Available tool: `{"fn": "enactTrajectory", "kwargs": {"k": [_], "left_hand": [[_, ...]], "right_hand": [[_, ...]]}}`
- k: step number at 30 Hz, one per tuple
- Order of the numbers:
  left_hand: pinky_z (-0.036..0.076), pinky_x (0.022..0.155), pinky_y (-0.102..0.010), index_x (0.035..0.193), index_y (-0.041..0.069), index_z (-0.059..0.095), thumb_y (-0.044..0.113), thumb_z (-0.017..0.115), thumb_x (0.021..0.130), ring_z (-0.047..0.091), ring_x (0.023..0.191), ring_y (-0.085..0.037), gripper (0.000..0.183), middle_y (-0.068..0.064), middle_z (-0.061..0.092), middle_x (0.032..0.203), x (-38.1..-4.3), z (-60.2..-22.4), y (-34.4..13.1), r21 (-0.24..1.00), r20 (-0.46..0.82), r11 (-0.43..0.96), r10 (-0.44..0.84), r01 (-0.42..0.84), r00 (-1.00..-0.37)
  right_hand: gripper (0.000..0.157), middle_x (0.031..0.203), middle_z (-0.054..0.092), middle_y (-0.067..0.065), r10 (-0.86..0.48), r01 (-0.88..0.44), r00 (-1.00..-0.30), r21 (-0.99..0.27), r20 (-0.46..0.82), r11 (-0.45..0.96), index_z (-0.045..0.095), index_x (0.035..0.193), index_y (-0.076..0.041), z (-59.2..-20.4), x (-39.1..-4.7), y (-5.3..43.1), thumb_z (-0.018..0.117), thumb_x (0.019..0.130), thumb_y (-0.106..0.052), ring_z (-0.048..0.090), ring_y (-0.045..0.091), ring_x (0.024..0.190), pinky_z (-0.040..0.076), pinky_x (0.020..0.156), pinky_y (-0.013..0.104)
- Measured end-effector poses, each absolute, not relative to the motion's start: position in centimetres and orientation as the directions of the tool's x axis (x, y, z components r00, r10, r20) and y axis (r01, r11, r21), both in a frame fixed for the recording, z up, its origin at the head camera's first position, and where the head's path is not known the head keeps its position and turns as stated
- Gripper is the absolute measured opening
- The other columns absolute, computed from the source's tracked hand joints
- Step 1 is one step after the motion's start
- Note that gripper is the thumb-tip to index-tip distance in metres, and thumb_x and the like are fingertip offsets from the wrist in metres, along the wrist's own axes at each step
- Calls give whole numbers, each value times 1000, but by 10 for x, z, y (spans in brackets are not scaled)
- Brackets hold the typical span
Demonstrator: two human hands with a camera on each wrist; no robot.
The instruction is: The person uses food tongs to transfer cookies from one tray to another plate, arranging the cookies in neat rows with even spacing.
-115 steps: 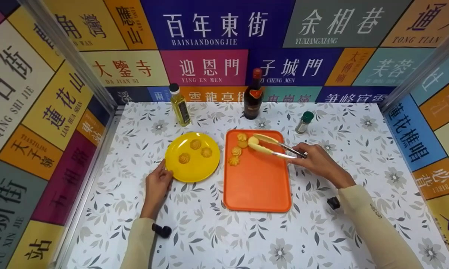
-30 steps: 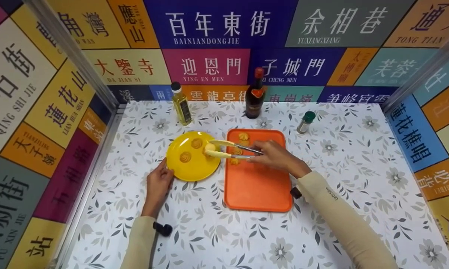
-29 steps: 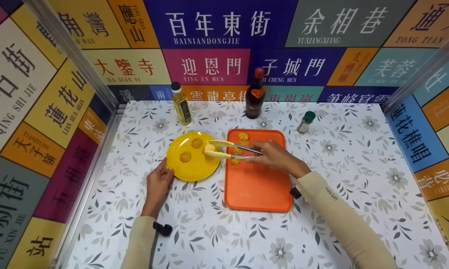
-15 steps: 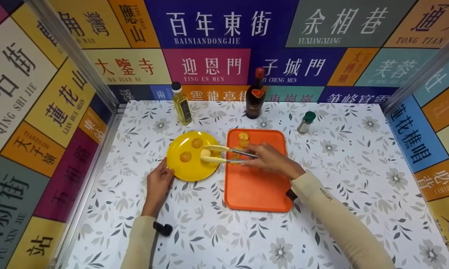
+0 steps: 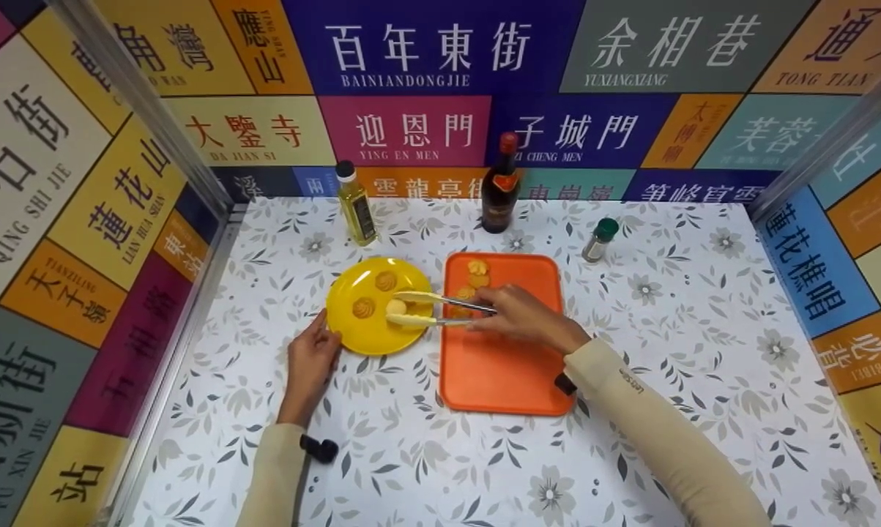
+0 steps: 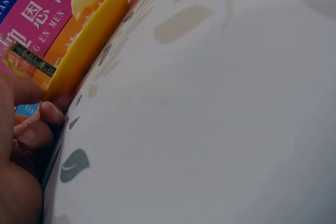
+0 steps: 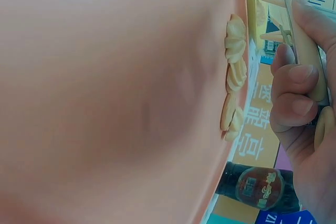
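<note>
My right hand (image 5: 521,315) grips a pair of metal tongs (image 5: 461,304) with cream tips, seen also in the right wrist view. Between those tips, over the right part of the yellow plate (image 5: 378,341), is a round golden cookie (image 5: 395,308). Two swirled cookies (image 5: 364,307) show on the plate left of the tongs; the area under the tips is partly hidden. My left hand (image 5: 312,359) pinches the plate's left rim, thumb and fingers on its edge in the left wrist view. Several piped cookies (image 7: 234,72) line the orange tray's (image 5: 504,377) left side, partly behind the tongs.
Behind the plate stands an oil bottle (image 5: 357,208) with a black cap. A dark red-capped bottle (image 5: 499,194) is behind the tray, and a small green-capped jar (image 5: 600,240) stands to its right. Printed panels (image 5: 403,132) wall in the floral tabletop (image 5: 381,461).
The tongs first held a cookie over the tray, then moved left over the plate. During the last second they shifted slightly left and nearer to me. The left hand stayed at the rim.
</note>
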State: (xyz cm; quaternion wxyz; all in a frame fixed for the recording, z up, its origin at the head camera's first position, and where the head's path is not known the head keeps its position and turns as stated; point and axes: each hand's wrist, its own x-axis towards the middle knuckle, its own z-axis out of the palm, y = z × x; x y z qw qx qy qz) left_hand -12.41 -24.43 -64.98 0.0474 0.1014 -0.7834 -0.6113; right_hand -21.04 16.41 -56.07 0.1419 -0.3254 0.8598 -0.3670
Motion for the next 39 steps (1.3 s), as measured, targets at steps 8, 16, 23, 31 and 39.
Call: {"fn": "enactTrajectory", "kwargs": {"k": [8, 16, 23, 31, 39], "left_hand": [[43, 48, -24, 167, 3, 46, 13, 69, 106, 51, 51, -19, 65, -12, 60, 70, -123, -651, -245, 966, -14, 249, -210, -67, -978], [42, 47, -25, 167, 5, 46, 14, 69, 107, 50, 51, -18, 65, -13, 61, 73, -123, -651, -244, 966, -22, 249, -211, -75, -977], [43, 47, -25, 167, 4, 46, 13, 69, 107, 51, 52, -18, 65, -15, 61, 73, -123, -652, -243, 967, -16, 246, -212, -69, -977], [44, 47, -25, 166, 6, 48, 12, 68, 106, 52, 50, -17, 64, -10, 61, 71, -124, -652, -244, 955, -1, 289, -223, -67, -975], [43, 47, -25, 165, 4, 49, 10, 69, 105, 50, 50, -17, 64, -11, 60, 73, -123, -650, -243, 966, 0, 250, -228, -59, -974]], "right_hand": [[41, 92, 73, -1, -688, -491, -725, -713, 15, 501, 77, 124, -1, -562, -210, 159, 89, 96, -28, 61, 12, 65, 53, 58, 28], [36, 88, 71, -3, -693, -494, -721, -707, 8, 506, 78, 119, -3, -566, -209, 158, 89, 96, -27, 62, 12, 67, 54, 61, 30], [37, 90, 71, -5, -691, -494, -723, -696, -4, 521, 78, 123, -5, -567, -208, 160, 89, 96, -29, 62, 12, 70, 54, 63, 29], [39, 87, 70, -3, -696, -506, -718, -691, 5, 516, 78, 122, -5, -567, -207, 163, 89, 95, -31, 61, 14, 69, 50, 62, 28], [40, 83, 66, -5, -692, -535, -721, -654, 23, 535, 76, 117, -4, -567, -207, 164, 89, 95, -35, 58, 12, 66, 48, 61, 28]]}}
